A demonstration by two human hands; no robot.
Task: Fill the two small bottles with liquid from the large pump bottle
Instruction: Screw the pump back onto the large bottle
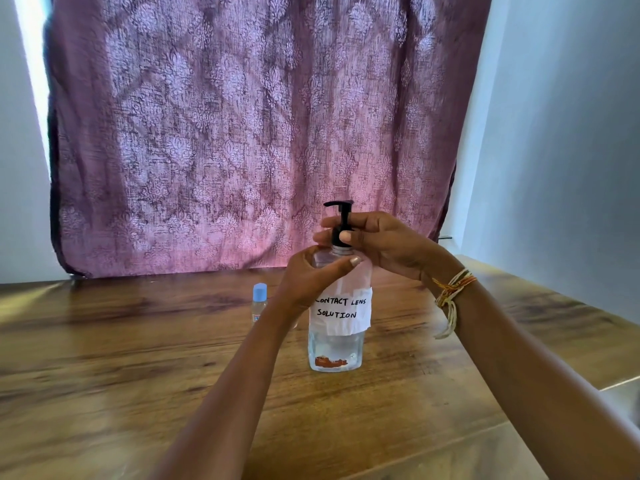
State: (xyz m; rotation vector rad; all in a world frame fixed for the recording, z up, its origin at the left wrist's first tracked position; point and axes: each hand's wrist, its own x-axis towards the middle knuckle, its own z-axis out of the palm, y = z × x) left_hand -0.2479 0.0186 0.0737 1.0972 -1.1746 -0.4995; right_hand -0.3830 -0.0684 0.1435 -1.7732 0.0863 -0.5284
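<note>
The large clear pump bottle [336,348] stands upright on the wooden table [138,358], with a paper label reading "contact lens solution" and a little liquid at its bottom. My left hand [308,278] grips the bottle's shoulder. My right hand [377,242] is closed around the black pump collar [341,226], below the pump head. One small clear bottle with a light blue cap [259,303] stands behind and to the left of my left wrist. A second small bottle is hidden from view.
A purple patterned curtain [249,133] hangs behind the table's far edge. White walls flank it on both sides. The table's right edge runs near my right forearm, which wears thread bracelets [452,292].
</note>
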